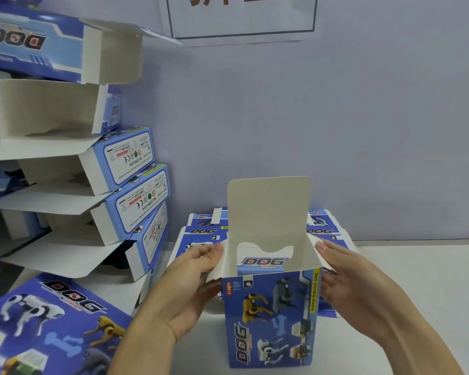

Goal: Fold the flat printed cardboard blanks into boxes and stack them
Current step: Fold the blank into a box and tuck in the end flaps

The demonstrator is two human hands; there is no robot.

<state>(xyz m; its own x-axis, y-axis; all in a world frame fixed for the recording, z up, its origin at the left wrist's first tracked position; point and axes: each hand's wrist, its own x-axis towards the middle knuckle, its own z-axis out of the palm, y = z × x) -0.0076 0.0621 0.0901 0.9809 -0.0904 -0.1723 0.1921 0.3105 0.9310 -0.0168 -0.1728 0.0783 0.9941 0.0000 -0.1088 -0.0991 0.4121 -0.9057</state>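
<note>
At lower centre of the frame, an upright box (271, 315) stands on the counter (417, 280), lid flap raised; left hand (184, 288) pinches its left flap, right hand (347, 277) lies flat-fingered against its right side.

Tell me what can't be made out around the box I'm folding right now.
Head view only:
- Bottom of the upright box: hidden by its own walls, so its closure is unknown.
- Flat blanks behind it: mostly covered by the box and both hands; count unclear.
- Wall sign: cut off by the top edge.
- Small print on the stacked boxes: too small to read.
- Left hand and right hand grip: fingertips partly hidden by the side flaps.
</note>
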